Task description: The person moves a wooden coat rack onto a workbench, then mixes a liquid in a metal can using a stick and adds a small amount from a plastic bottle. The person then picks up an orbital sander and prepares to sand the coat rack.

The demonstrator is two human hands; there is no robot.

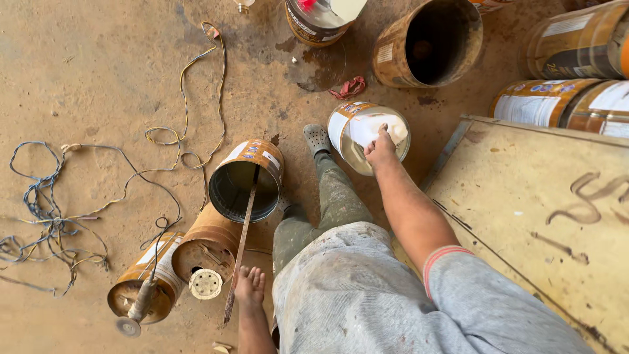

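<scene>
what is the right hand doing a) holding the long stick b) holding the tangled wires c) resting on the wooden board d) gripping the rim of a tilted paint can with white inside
d: the right hand grips the rim of the tilted orange-labelled metal paint can with white inside, while the left hand is down by the long thin rusty stick.
</scene>
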